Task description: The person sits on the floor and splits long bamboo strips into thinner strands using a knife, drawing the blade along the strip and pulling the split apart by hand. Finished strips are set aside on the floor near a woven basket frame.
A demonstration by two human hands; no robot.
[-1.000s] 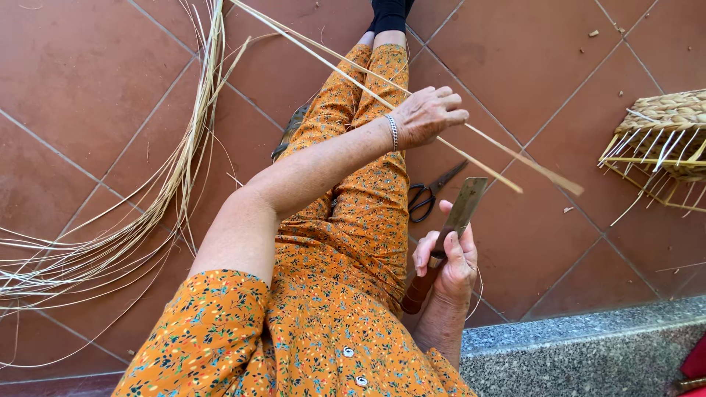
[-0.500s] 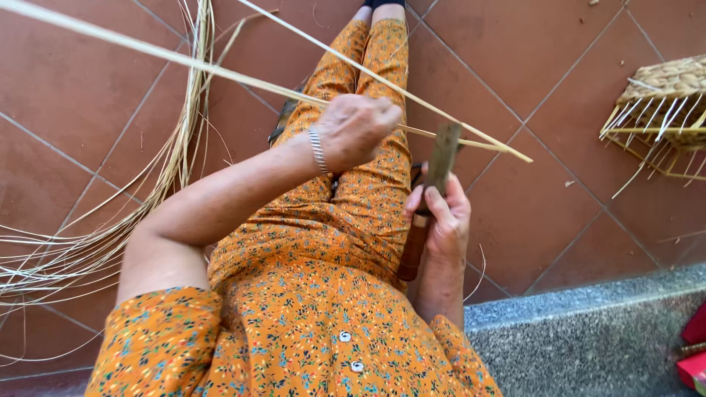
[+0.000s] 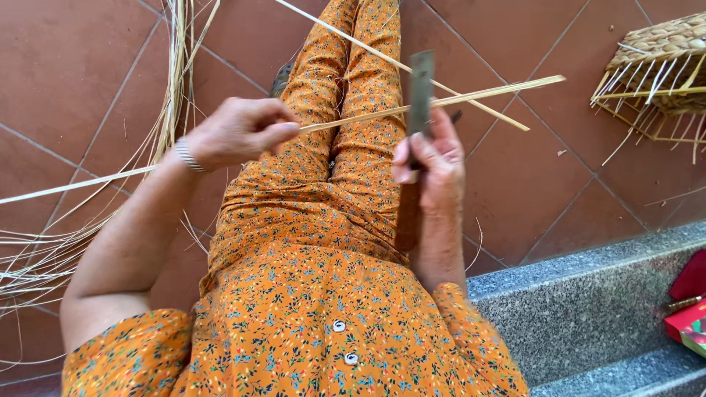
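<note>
- The left hand has its thumb and forefinger pinched together on a long pale cane strip, the other fingers curled loosely behind; the strip runs out past the fingertips to the right, over the lap.
- The right hand is closed around the dark wooden handle of a knife, thumb laid along it, with the flat blade standing upright above the knuckles.
- The strip crosses the blade just above the right-hand fingers; whether the edge bites into it or only touches it I cannot tell.
- The strip looks light, thin and springy: it holds nearly straight beyond the blade, so it seems stiff along its length yet likely to bend and split along the grain. A pinch close to the blade would seem to steady it best; the edges may be sharp.
- A second strip lies slanted under the first, beyond both hands.
- Farther left of the left hand, a sheaf of loose strips fans over the red tiled floor.
- Well to the right, a half-woven basket sits with bare stakes sticking out.
</note>
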